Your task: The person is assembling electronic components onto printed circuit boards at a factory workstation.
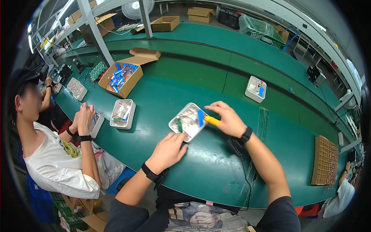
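In front of me on the green bench lies a white plastic housing (191,134), open side up. It holds a green circuit board (179,124), thin wires and a blue battery cell (200,118) along its right side. My left hand (167,152) grips the housing's near edge, fingertips over the rim by the circuit board and thumb outside. At the right edge is my right hand (228,119), its fingers apart. A yellow finger cot (211,120) on one digit comes close to the blue cell; whether it touches cannot be seen.
Similar white housings with parts stand left (123,114) and far right (255,89). A cardboard box (123,83) of blue cells sits far left. At left a co-worker (58,154) handles another housing. A gridded cardboard tray (324,160) lies right. A black cable (244,174) runs from my right wrist.
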Action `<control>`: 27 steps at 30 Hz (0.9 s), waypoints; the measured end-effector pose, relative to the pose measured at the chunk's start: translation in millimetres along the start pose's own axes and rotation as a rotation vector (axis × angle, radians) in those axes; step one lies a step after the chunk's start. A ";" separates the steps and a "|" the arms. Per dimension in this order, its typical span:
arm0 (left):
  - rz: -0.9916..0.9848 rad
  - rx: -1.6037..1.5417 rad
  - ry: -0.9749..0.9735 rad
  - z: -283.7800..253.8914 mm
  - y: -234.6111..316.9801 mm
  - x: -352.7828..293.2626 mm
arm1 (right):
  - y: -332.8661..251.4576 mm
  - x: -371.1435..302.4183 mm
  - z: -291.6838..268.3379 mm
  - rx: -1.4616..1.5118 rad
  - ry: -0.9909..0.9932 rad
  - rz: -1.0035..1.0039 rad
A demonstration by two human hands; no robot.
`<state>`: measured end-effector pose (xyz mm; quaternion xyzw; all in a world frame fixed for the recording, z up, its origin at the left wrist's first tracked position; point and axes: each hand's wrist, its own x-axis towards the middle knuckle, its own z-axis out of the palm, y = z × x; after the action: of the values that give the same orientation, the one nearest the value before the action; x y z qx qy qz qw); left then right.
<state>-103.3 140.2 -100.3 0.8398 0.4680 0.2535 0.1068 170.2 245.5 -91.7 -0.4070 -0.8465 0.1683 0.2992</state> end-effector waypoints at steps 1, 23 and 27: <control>0.054 -0.019 -0.026 2.5 3.5 2.8 | 0.2 -3.6 4.5 0.035 -0.026 0.054; -0.165 -0.150 0.093 23.1 -10.4 40.2 | -2.8 -60.9 -9.8 0.518 -0.083 0.439; -0.165 -0.294 0.100 35.8 -23.4 44.9 | -2.0 -57.4 -15.8 -0.181 -0.156 0.113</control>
<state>-82.2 192.6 -125.8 0.7601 0.4981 0.3511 0.2257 207.3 199.7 -99.8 -0.4652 -0.8546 0.1388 0.1845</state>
